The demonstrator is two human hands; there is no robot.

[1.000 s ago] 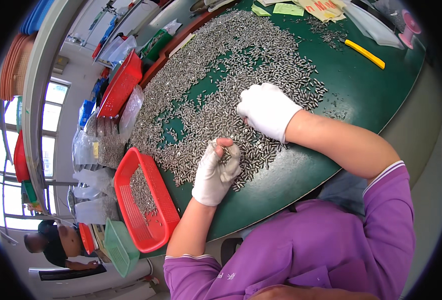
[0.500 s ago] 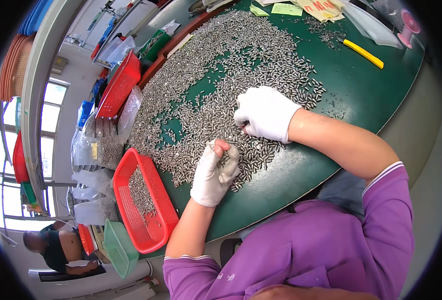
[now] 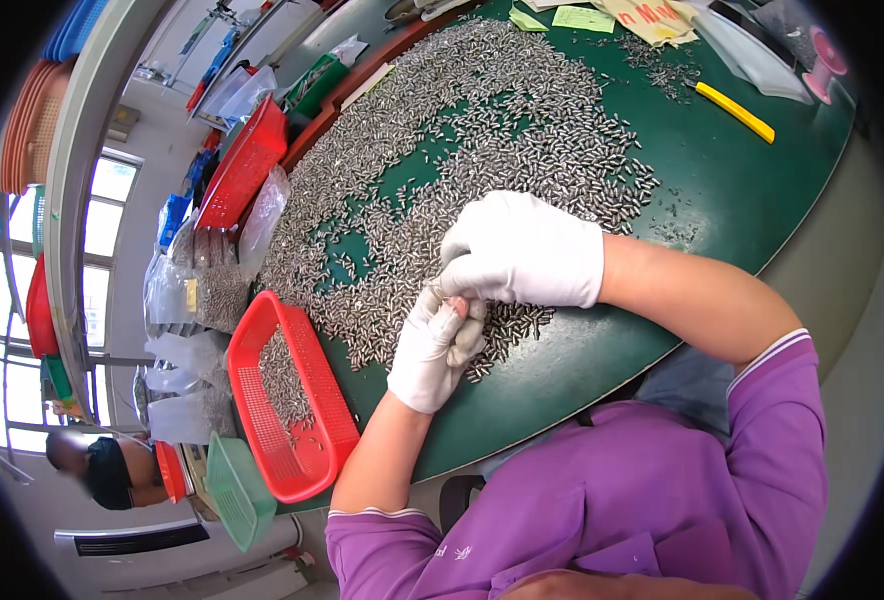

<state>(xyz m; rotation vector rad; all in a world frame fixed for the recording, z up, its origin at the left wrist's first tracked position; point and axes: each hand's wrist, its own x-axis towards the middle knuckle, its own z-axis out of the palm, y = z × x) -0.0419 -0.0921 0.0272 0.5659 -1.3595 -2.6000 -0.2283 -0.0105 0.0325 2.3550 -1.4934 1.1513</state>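
Observation:
Small silvery metal pins [image 3: 522, 110] lie in a wide spread over the green table [image 3: 582, 370]. My left hand [image 3: 434, 345], in a white glove with a bare thumb tip, is curled closed at the near edge of the spread. Against its fingertips my gloved right hand [image 3: 522, 250] is pinched together, its fingers pointing down and left. Whatever either hand holds is hidden by the fingers or too small to name. Left of my left hand is a red plastic basket [image 3: 342, 440] with a layer of similar pins inside.
A green basket [image 3: 242, 500] stands beside the red one. Plastic bags of pins [image 3: 217, 290] and another red basket [image 3: 247, 170] are along the left. A yellow-handled cutter [image 3: 737, 112], papers [image 3: 579, 18] and a pink spool [image 3: 822, 65] lie far right. Another person [image 3: 112, 470] is at lower left.
My right hand has moved from the pins down and left to meet my left hand's fingertips. My left hand stays curled in nearly the same place.

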